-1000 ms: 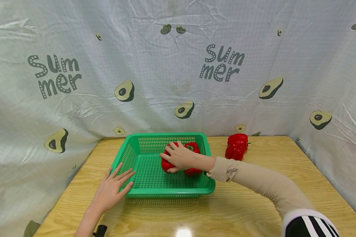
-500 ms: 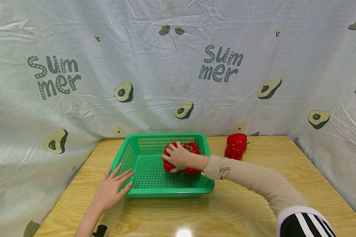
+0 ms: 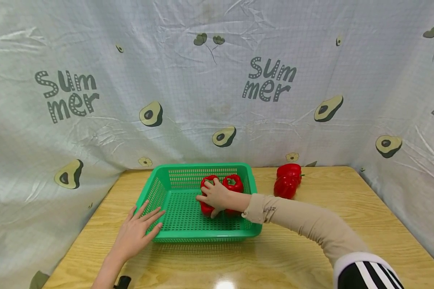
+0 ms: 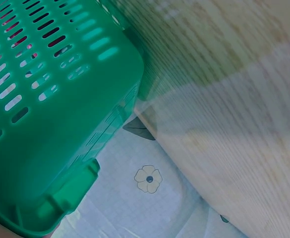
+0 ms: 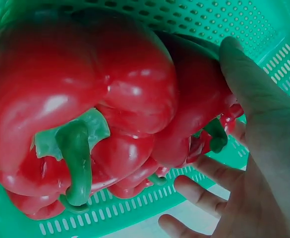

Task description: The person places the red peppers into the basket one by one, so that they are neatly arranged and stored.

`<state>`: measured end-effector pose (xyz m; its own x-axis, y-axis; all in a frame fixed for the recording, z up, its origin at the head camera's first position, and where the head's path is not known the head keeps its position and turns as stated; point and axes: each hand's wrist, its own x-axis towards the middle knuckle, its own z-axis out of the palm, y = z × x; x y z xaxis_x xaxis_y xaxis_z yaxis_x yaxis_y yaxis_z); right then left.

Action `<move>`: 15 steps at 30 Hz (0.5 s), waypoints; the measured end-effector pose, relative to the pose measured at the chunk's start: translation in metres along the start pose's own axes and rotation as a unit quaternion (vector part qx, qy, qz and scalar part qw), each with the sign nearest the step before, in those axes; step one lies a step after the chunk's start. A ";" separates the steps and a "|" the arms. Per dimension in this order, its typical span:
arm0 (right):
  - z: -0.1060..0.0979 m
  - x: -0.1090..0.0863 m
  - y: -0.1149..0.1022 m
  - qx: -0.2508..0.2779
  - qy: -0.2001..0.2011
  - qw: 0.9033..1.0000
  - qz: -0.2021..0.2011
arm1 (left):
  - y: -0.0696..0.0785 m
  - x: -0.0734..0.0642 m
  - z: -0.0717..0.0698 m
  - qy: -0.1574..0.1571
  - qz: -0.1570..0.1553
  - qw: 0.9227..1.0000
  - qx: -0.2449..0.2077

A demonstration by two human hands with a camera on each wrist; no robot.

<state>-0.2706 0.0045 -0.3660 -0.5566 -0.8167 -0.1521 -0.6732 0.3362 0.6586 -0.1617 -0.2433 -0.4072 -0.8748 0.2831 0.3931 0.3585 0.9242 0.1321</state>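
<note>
Several red bell peppers (image 3: 234,183) with green stems sit in the right part of a green plastic basket (image 3: 206,233). My right hand (image 3: 217,196) reaches over the left-hand peppers with its fingers spread. In the right wrist view, the thumb (image 5: 234,64) lies against the side of one bell pepper (image 5: 194,94), while two fingertips stand apart from it beside its stem. A bigger-looking pepper (image 5: 40,79) is nearest that camera. My left hand (image 3: 132,237) rests with straight fingers on the basket's left rim; in the left wrist view the basket wall hides most of it.
Two more red bell peppers (image 3: 288,179) lie touching on the wooden table (image 3: 322,224), to the right of the basket near the back edge. A pale printed cloth (image 3: 188,80) hangs behind and around the table.
My right hand has shifted slightly right and toward me, uncovering more of the pepper tops. The left-hand pepper has moved a little right, closer to its neighbour. My left hand stays put.
</note>
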 end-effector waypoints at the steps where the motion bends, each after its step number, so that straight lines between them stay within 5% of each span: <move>1: 0.000 0.000 0.000 -0.001 -0.002 1.000 -0.002 | 0.000 0.000 0.000 0.000 -0.001 1.000 -0.001; 9: -0.009 -0.002 0.006 -0.004 -0.038 0.999 -0.012 | 0.001 -0.001 0.000 0.008 0.002 1.000 0.000; 15: -0.012 -0.006 0.010 0.000 -0.023 1.000 -0.010 | 0.001 -0.001 0.001 0.012 0.006 1.000 0.001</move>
<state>-0.2682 0.0067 -0.3492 -0.5652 -0.8006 -0.1991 -0.6845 0.3204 0.6548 -0.1608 -0.2426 -0.4079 -0.8624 0.2871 0.4170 0.3674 0.9216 0.1252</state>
